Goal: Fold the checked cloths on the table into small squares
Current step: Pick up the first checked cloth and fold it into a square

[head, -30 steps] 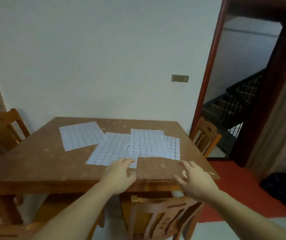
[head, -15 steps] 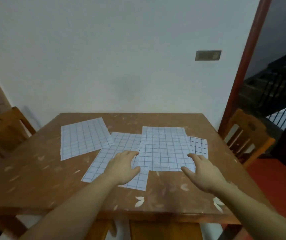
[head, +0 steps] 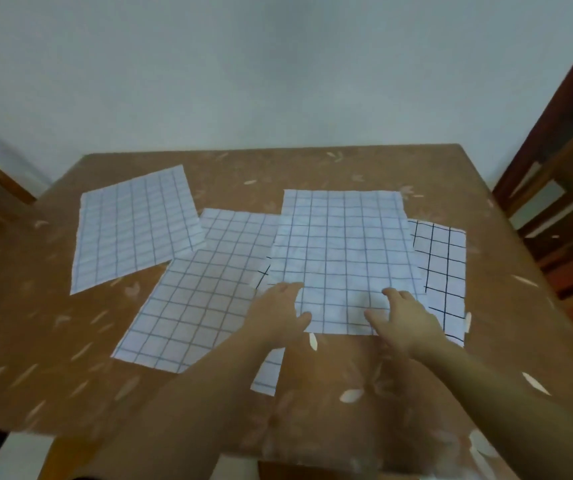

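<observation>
Both hands, left hand (head: 278, 315) and right hand (head: 404, 318), rest flat with fingers spread on the near edge of the top checked cloth (head: 342, 251), nothing pinched. Folding not begun; next, grip near corners. Three more cloths lie unfolded on the table (head: 35, 358).

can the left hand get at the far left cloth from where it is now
Probably yes: the left hand lies at the top cloth's near edge, and the far left cloth lies flat on the table, uncovered, nothing between them.
</observation>
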### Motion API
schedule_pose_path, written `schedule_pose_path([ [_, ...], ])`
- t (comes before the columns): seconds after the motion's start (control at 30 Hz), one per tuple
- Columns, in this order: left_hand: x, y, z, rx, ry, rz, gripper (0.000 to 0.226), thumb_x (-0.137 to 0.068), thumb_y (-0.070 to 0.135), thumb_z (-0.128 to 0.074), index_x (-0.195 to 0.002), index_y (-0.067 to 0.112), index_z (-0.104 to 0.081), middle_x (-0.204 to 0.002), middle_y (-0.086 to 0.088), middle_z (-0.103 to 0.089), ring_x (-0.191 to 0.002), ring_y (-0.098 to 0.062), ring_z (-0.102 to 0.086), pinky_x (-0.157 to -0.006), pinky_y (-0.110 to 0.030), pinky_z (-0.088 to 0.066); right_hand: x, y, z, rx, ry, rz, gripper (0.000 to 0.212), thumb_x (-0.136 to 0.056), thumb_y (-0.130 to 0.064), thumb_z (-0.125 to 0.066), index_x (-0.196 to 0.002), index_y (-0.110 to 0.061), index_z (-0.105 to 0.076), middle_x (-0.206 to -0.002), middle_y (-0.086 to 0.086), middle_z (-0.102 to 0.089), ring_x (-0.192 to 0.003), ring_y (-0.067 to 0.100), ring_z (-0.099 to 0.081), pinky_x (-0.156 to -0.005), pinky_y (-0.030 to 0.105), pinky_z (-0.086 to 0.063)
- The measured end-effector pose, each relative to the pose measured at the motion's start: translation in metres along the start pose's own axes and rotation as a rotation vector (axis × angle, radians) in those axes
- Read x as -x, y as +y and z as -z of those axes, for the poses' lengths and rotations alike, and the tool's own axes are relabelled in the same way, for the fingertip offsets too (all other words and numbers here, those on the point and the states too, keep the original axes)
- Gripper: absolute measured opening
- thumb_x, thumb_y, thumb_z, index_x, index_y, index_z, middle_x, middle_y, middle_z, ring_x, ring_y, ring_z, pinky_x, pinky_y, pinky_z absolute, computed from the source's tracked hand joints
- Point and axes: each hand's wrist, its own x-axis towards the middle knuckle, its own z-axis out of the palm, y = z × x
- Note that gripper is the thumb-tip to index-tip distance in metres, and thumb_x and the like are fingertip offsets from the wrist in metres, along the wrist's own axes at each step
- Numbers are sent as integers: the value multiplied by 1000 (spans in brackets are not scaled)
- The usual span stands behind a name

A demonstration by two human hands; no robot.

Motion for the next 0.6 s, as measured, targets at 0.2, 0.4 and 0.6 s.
schedule_pose_path([
  [0.2, -51, -7, -46, -117, -28, 1, 78, -94, 53, -44, -156, 22, -8, -164, -10, -4, -151, -26, -3, -121, -46, -8, -41, 12, -40, 83, -46, 46, 70, -96, -55, -44, -152, -19, -26, -161, 1, -26, -146, 22, -27, -114, 43, -30],
  [0.4, -68, -21, -85, -108, -51, 143, 100, -87, 77, -28, -154, 17, 17, -161, -10, 24, -148, -25, 23, -120, -49, 12, -66, 25, -77, 168, -13, -6, 100, -86, -78, -26, -158, -14, 3, -166, 9, 12, -153, 27, 11, -124, 47, 0],
  [0.6, -66, -15, -97, -62, 75, 104, 84, -95, 65, -26, -156, 17, 8, -163, -5, 17, -149, -19, 20, -118, -43, 15, -64, 20, -98, 151, 84, 68, 98, -81, -71, -5, -156, -8, -17, -165, 12, -12, -153, 26, -9, -121, 46, -3],
])
